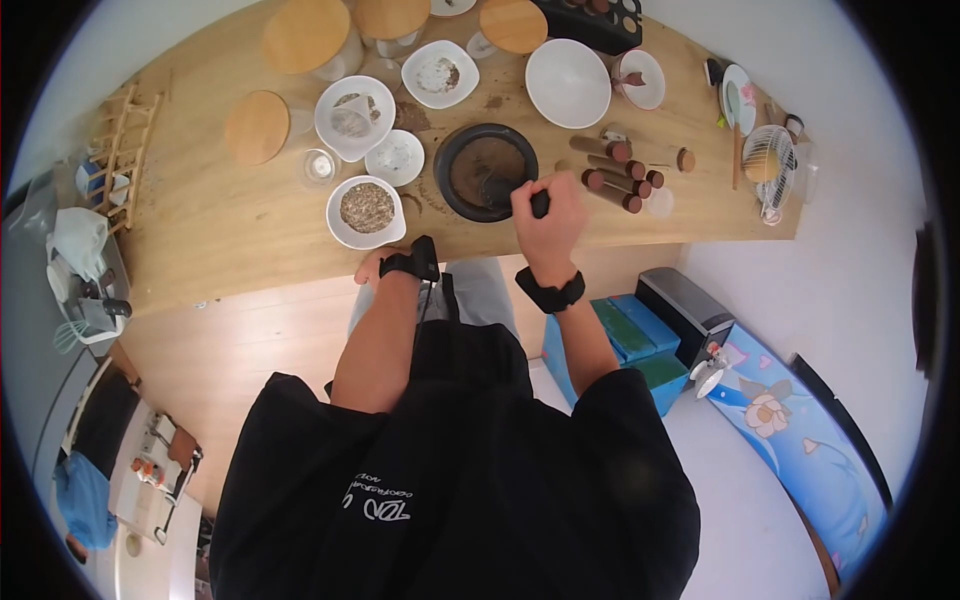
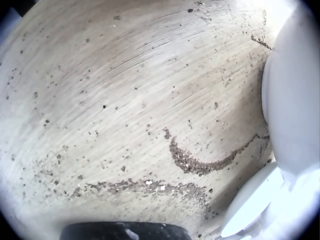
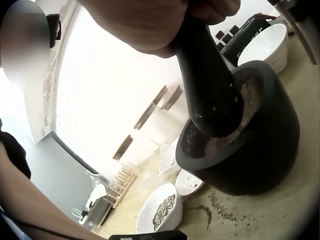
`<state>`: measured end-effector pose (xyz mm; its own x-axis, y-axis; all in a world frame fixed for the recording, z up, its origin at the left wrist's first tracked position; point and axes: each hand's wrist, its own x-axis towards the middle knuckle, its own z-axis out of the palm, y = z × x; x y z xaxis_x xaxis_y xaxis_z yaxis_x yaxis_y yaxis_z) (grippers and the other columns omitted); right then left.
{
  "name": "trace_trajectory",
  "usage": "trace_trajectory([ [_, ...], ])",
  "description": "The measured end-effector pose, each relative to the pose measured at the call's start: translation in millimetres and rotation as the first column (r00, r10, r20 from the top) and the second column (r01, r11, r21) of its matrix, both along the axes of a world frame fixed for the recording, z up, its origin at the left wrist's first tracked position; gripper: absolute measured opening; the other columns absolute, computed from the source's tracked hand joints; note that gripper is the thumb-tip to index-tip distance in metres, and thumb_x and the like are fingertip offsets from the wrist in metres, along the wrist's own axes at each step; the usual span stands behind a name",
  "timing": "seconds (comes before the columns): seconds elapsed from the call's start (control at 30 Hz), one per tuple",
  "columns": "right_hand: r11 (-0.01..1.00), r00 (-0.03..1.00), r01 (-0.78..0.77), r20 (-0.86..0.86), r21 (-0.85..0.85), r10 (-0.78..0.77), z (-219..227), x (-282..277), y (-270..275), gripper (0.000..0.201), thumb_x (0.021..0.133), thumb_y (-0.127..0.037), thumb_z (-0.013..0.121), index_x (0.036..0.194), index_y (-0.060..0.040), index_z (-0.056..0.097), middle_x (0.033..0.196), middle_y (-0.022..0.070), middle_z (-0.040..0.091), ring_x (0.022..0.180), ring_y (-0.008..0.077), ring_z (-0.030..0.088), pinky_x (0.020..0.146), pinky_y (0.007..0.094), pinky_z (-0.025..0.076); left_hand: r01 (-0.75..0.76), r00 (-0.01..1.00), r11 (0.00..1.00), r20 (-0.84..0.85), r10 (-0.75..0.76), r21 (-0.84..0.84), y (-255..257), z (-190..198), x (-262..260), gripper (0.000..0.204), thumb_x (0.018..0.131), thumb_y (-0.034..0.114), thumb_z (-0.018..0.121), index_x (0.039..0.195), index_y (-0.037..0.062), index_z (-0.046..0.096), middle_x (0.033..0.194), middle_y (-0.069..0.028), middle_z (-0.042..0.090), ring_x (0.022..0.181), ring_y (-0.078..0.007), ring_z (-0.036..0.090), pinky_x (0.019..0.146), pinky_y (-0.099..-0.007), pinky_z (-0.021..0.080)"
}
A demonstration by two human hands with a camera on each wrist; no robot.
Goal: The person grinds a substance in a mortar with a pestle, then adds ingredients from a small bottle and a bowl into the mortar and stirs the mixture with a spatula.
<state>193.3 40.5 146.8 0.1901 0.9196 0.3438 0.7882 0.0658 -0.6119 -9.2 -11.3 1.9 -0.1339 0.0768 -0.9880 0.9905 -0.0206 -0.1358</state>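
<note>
My right hand (image 1: pixel 553 225) grips a black pestle (image 3: pixel 207 85), its fingers curled round the upper part. The pestle's rounded end is inside a dark stone mortar (image 3: pixel 250 165), over brown powder (image 1: pixel 487 168). My left hand (image 1: pixel 372 266) is at the table's front edge, holding nothing that shows; its fingers are partly hidden. Just beyond it stands a white spouted bowl (image 1: pixel 343 226) of coarse grey-brown grains (image 1: pixel 367 208). The left wrist view shows spilled brown crumbs (image 2: pixel 200 166) on the wood, with the mortar's rim (image 2: pixel 125 231) at the bottom.
Several corked tubes (image 1: pixel 618 182) lie right of the mortar. Behind it are a large white bowl (image 1: pixel 568 84) and a black rack (image 1: pixel 590 25). Small white dishes (image 1: pixel 440 75) and wooden-lidded jars (image 1: pixel 257 127) stand to the left and back. A wire basket (image 1: pixel 770 165) sits far right.
</note>
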Motion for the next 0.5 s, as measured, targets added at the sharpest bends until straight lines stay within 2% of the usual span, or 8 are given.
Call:
trace_trajectory([
  [0.07,0.998,0.997,-0.035,0.061,-0.044,0.038,-9,-2,-8,0.019,0.077,0.0,0.073,0.08,-0.0064,0.055,0.077,0.0104,0.055,0.06,0.0309,0.057,0.052,0.0383,0.045,-0.043,0.999,0.999,-0.03,0.042,-0.024,-9,-20,0,0.048,0.098,0.037,0.047,0.126,0.0039,0.069,0.12,-0.0085,0.074,0.106,-0.023,0.069,0.086,-0.0479,0.052],
  [0.17,0.999,0.993,-0.021,0.12,0.028,0.017,-30,-5,-3,0.019,0.078,0.0,0.073,0.08,-0.0074,0.056,0.076,0.0099,0.055,0.059,0.0301,0.056,0.051,0.0384,0.045,-0.097,0.993,0.995,-0.067,0.094,-0.04,-13,-29,-2,0.05,0.099,0.037,0.044,0.125,0.0015,0.068,0.12,-0.0107,0.074,0.107,-0.0247,0.069,0.088,-0.0445,0.052],
  [0.23,0.998,0.989,0.002,0.146,0.069,-0.012,-42,-12,0,0.019,0.079,0.0,0.073,0.08,-0.0074,0.056,0.076,0.0099,0.055,0.059,0.0303,0.057,0.051,0.0388,0.045,-0.077,0.996,0.996,-0.041,0.075,-0.045,-6,-12,-1,0.05,0.1,0.036,0.042,0.124,0.0,0.066,0.12,-0.0122,0.073,0.107,-0.026,0.069,0.09,-0.0419,0.052],
  [0.3,0.982,0.995,0.058,0.072,0.178,-0.072,-52,-19,1,0.018,0.079,0.0,0.073,0.08,-0.0074,0.056,0.077,0.0105,0.056,0.061,0.0315,0.057,0.053,0.0399,0.046,-0.071,0.997,0.996,-0.021,0.07,-0.044,3,6,-1,0.051,0.101,0.036,0.039,0.124,-0.0015,0.065,0.119,-0.0137,0.073,0.107,-0.0273,0.069,0.092,-0.0394,0.052],
  [0.33,0.982,0.994,0.06,0.075,0.18,-0.074,-50,-17,-1,0.018,0.079,0.0,0.073,0.08,-0.0074,0.056,0.077,0.0105,0.056,0.061,0.0315,0.057,0.053,0.0399,0.046,-0.063,0.998,0.997,-0.012,0.062,-0.048,6,14,-1,0.051,0.101,0.036,0.038,0.123,-0.0023,0.064,0.119,-0.0145,0.073,0.108,-0.028,0.069,0.093,-0.0382,0.052],
  [0.4,0.998,1.0,0.007,-0.011,0.062,-0.006,-44,-6,-7,0.018,0.079,0.001,0.072,0.08,-0.0073,0.056,0.077,0.0115,0.056,0.062,0.0326,0.057,0.055,0.0415,0.047,-0.058,0.998,0.997,-0.006,0.058,-0.052,11,24,0,0.051,0.102,0.035,0.036,0.123,-0.0038,0.062,0.119,-0.016,0.073,0.108,-0.0293,0.069,0.094,-0.0357,0.052],
  [0.5,0.99,0.999,0.031,0.024,0.138,-0.035,-50,-7,4,0.018,0.078,0.002,0.072,0.081,-0.0072,0.056,0.077,0.012,0.057,0.062,0.0329,0.057,0.055,0.0413,0.047,-0.054,0.998,0.998,-0.016,0.053,-0.035,5,10,3,0.051,0.101,0.035,0.037,0.123,-0.0028,0.063,0.12,-0.0148,0.073,0.107,-0.0283,0.069,0.093,-0.0363,0.052],
])
